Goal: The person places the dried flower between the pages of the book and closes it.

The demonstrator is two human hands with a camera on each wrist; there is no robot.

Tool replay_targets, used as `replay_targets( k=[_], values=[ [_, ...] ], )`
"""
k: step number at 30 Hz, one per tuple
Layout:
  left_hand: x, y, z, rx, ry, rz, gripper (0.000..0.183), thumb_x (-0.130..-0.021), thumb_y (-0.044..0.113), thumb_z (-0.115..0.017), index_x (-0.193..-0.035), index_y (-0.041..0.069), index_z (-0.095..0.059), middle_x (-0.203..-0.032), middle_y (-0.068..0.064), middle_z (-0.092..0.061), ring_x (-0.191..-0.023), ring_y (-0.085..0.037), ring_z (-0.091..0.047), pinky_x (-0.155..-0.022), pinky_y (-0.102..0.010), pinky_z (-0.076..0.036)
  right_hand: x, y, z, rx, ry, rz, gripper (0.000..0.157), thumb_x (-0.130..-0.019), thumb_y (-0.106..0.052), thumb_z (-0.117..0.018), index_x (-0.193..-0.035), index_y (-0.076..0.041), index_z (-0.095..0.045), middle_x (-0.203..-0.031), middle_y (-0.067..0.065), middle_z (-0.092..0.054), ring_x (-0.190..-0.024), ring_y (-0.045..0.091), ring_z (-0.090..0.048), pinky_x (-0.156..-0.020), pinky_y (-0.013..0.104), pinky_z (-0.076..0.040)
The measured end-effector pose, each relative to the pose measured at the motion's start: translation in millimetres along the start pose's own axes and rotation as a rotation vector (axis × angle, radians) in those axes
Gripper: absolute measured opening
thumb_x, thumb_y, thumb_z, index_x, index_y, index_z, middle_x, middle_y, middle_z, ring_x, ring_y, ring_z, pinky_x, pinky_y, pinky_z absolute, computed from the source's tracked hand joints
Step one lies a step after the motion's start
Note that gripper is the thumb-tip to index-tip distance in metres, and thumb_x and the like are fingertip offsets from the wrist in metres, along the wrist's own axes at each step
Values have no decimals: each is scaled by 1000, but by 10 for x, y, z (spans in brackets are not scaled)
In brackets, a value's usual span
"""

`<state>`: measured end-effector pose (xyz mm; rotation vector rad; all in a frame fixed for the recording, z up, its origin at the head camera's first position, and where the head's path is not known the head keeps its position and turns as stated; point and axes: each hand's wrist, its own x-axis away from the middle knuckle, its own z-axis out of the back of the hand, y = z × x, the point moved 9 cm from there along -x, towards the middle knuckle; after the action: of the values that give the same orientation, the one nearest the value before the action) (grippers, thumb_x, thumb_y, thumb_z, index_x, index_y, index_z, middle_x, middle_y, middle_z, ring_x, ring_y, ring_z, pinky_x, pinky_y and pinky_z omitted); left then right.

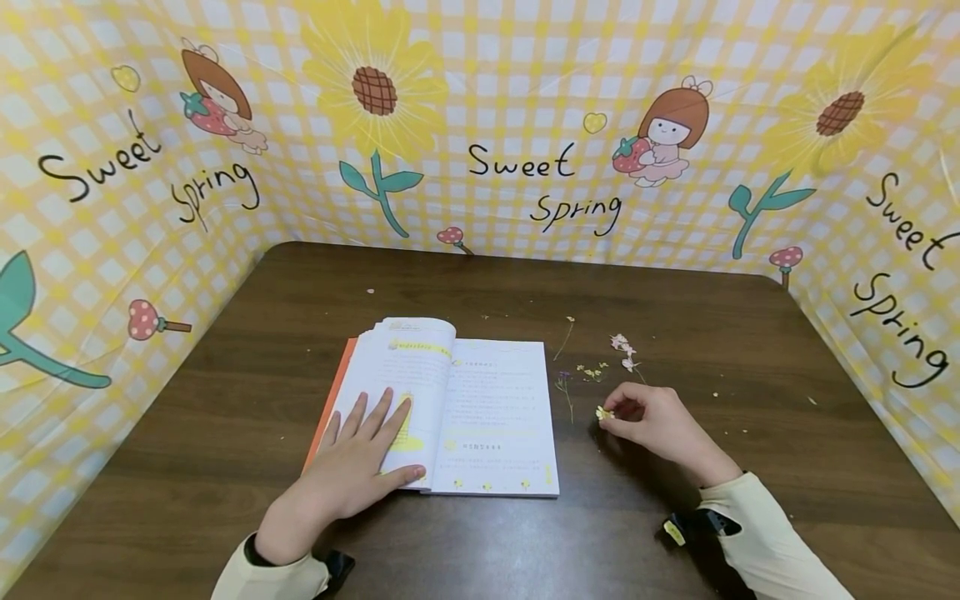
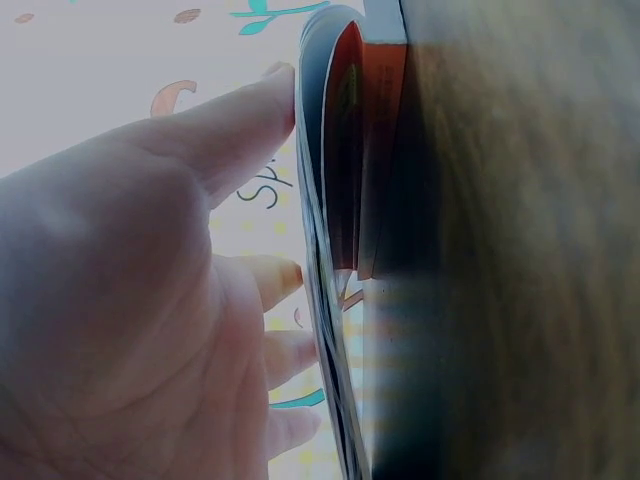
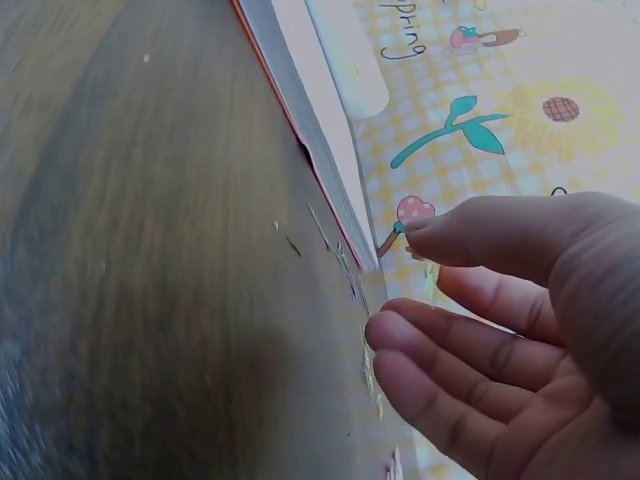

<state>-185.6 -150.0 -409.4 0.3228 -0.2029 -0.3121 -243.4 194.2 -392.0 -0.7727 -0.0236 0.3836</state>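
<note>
A thick book [image 1: 498, 408] with an orange cover lies open on the table. My left hand [image 1: 352, 471] rests with spread fingers on its left page, holding it down. From the side, the left wrist view shows the bent pages [image 2: 315, 200] under that hand. To the right of the book, my right hand [image 1: 663, 425] pinches a small white and yellow flower [image 1: 602, 412] between thumb and index finger, low over the table. Just beyond that hand lie a purple flower on a thin stem [image 1: 566, 392], yellow-green sprigs [image 1: 592, 372] and pale pink flowers [image 1: 622, 346].
A thin stemmed flower [image 1: 566, 335] lies near the book's upper right corner. Small petal bits are scattered over the brown table [image 1: 225, 467]. A yellow checked cloth [image 1: 517, 108] with printed flowers and words hangs around the back and sides.
</note>
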Motion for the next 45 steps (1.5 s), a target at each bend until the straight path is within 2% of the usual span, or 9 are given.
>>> replay_targets(
  k=[4, 10, 13, 16, 20, 23, 26, 33, 45],
  values=[
    [-6, -4, -7, 3, -2, -2, 90, -93, 64, -55, -159, 11, -25, -164, -19, -15, -147, -50, -6, -111, -71, -5, -6, 42, -20, -112, 1, -26, 11, -83, -9, -80, -88, -8, -70, -78, -2, -68, -68, 11, -65, -62, 27, -53],
    [-6, 1, -4, 7, 0, -3, 89, -93, 63, -55, -159, 11, -25, -164, -19, -15, -147, -50, -7, -110, -71, -5, -49, 126, -165, -456, -97, -64, 19, -84, 5, -73, -97, 13, -63, -85, 16, -69, -67, 21, -69, -62, 36, -59],
    [-6, 5, -5, 6, 0, -2, 89, -93, 63, -55, -159, 11, -25, -164, -19, -15, -147, -50, -7, -110, -71, -5, -66, 205, -210, -537, -117, -109, 24, -84, 7, -71, -101, 19, -59, -86, 18, -69, -69, 22, -69, -63, 37, -59],
    [-7, 7, -10, 8, -5, -2, 89, -93, 63, -55, -159, 11, -25, -164, -19, -15, -147, -50, -6, -110, -71, -5, -68, 247, -196, -454, -93, -112, 24, -83, 4, -74, -101, 16, -63, -84, 13, -69, -68, 17, -67, -61, 32, -57],
    [-6, 10, -13, 6, -9, -3, 90, -93, 64, -54, -159, 11, -25, -164, -19, -15, -147, -50, -6, -111, -71, -5, -65, 178, -131, -146, -14, -21, 20, -80, -8, -82, -95, 1, -72, -82, 1, -69, -70, 11, -63, -62, 27, -52],
    [-4, 10, -10, 4, -6, -4, 90, -93, 64, -54, -159, 11, -25, -164, -19, -15, -147, -50, -7, -111, -71, -6, -56, 70, -123, 70, 31, 68, 23, -75, -17, -88, -92, -9, -75, -85, -4, -67, -78, 14, -61, -71, 32, -50],
    [-5, 11, -7, 3, -2, -6, 89, -93, 64, -54, -159, 11, -25, -164, -19, -15, -147, -50, -7, -111, -71, -7, -39, -9, -152, 183, 35, 129, 26, -73, -22, -89, -94, -11, -77, -92, -3, -63, -88, 22, -57, -79, 42, -46],
    [-3, 15, -3, 7, -3, -5, 89, -93, 63, -55, -159, 11, -26, -164, -19, -15, -147, -50, -7, -111, -71, -7, -26, -115, -180, 250, 19, 182, 22, -73, -20, -89, -91, -11, -81, -93, -1, -59, -91, 26, -51, -79, 44, -42],
    [-4, 7, 3, 7, -6, -1, 89, -93, 63, -55, -159, 11, -25, -164, -19, -14, -147, -50, -7, -111, -70, -7, -43, -136, -234, 260, -2, 172, 9, -76, -14, -86, -82, -15, -79, -90, -3, -61, -87, 24, -56, -77, 42, -46]
  ],
)
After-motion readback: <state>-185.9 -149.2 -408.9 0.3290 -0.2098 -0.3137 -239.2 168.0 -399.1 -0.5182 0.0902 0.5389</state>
